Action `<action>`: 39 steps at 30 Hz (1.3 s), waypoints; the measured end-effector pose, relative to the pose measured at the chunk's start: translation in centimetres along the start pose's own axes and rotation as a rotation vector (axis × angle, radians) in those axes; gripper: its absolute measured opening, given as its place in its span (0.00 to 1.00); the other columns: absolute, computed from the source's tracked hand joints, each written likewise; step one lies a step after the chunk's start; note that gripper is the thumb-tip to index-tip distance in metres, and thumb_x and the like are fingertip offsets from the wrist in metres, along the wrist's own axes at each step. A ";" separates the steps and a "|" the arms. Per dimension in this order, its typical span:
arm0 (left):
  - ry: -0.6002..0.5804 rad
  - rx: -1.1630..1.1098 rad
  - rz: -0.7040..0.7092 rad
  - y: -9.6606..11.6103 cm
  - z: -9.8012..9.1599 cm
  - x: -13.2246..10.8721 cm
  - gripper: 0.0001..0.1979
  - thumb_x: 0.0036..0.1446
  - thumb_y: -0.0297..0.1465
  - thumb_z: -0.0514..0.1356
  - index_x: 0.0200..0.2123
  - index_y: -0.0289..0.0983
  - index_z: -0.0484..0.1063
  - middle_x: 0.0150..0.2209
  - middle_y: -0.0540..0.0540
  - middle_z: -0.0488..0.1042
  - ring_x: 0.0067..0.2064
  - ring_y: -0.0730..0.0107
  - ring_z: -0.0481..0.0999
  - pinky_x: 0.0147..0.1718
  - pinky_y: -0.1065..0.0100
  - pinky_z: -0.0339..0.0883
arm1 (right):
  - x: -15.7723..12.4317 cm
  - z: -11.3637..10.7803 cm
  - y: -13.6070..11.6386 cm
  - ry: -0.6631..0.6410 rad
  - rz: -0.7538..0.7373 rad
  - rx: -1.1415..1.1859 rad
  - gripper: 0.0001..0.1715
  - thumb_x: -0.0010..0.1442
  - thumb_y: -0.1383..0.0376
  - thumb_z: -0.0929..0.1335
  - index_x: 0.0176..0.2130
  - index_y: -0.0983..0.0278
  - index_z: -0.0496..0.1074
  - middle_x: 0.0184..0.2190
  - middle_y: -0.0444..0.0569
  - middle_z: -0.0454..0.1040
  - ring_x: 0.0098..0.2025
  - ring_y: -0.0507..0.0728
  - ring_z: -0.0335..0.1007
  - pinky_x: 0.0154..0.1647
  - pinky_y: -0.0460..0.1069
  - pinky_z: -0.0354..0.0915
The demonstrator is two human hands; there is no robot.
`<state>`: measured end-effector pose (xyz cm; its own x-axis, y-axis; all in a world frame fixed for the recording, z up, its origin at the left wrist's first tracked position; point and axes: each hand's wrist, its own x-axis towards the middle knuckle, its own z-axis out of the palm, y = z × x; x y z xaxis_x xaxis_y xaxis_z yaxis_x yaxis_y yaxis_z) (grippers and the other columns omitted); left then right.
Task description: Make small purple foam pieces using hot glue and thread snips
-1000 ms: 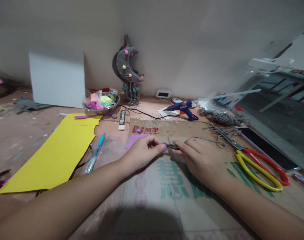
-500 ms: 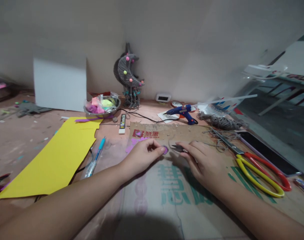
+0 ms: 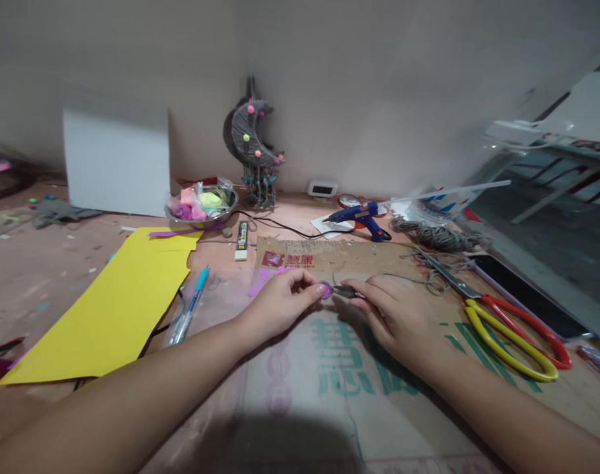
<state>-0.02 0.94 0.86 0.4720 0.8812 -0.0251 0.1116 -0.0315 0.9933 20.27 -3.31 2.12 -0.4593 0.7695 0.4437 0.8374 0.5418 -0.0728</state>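
Head view: a small purple disc (image 3: 325, 291) is pinched by the left hand (image 3: 279, 301) above the cardboard (image 3: 359, 253); beside its rim, a dark pointed tool (image 3: 346, 291) is grasped by the right hand (image 3: 395, 308). Probably light and bendable, the disc is best held edgewise.

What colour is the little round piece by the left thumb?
The round piece is mostly purple, best seen in the head view.

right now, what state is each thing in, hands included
Left hand, pinching a small purple piece
Right hand, holding a dark metal tool; tips' opening unclear
Scissors, lying with blades shut
Phone, screen dark
Glue gun, set down, unheld
White board, propped upright
Metal bowl, holding colourful packets
Yellow sheet, lying unfolded
Pen, lying down
Moon ornament, upright
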 end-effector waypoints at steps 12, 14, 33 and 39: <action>-0.035 -0.001 0.035 -0.3 -0.1 -0.1 0.10 0.55 0.36 0.57 0.28 0.35 0.65 0.24 0.52 0.66 0.27 0.76 0.65 0.29 0.72 0.58 | 0.1 0.3 0.1 0.022 -0.054 -0.023 0.15 0.63 0.63 0.61 0.44 0.68 0.71 0.28 0.51 0.71 0.29 0.55 0.63 0.29 0.49 0.58; -0.039 -0.001 0.037 -0.3 -0.1 -0.1 0.10 0.55 0.36 0.56 0.28 0.34 0.65 0.24 0.52 0.66 0.28 0.75 0.65 0.29 0.72 0.59 | 0.1 0.4 0.2 0.032 -0.060 -0.030 0.15 0.63 0.63 0.61 0.44 0.68 0.71 0.27 0.51 0.71 0.28 0.55 0.63 0.29 0.49 0.57; -0.005 -0.021 0.031 -0.4 -0.1 0.0 0.10 0.54 0.37 0.57 0.28 0.35 0.65 0.24 0.52 0.67 0.27 0.76 0.65 0.29 0.72 0.59 | 0.0 0.2 0.0 0.039 -0.040 -0.012 0.15 0.62 0.64 0.61 0.45 0.67 0.71 0.29 0.51 0.71 0.30 0.55 0.63 0.31 0.49 0.58; 0.001 0.010 0.039 -0.3 0.0 0.0 0.10 0.54 0.36 0.57 0.28 0.35 0.66 0.25 0.51 0.68 0.28 0.75 0.66 0.29 0.72 0.60 | -0.1 0.1 -0.1 0.018 -0.083 -0.061 0.15 0.62 0.64 0.62 0.45 0.67 0.71 0.27 0.50 0.70 0.28 0.55 0.62 0.29 0.49 0.57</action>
<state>-0.09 0.96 0.57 0.4749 0.8800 0.0134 0.1021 -0.0702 0.9923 20.17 -3.38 2.02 -0.5224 0.7165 0.4623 0.8137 0.5810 0.0190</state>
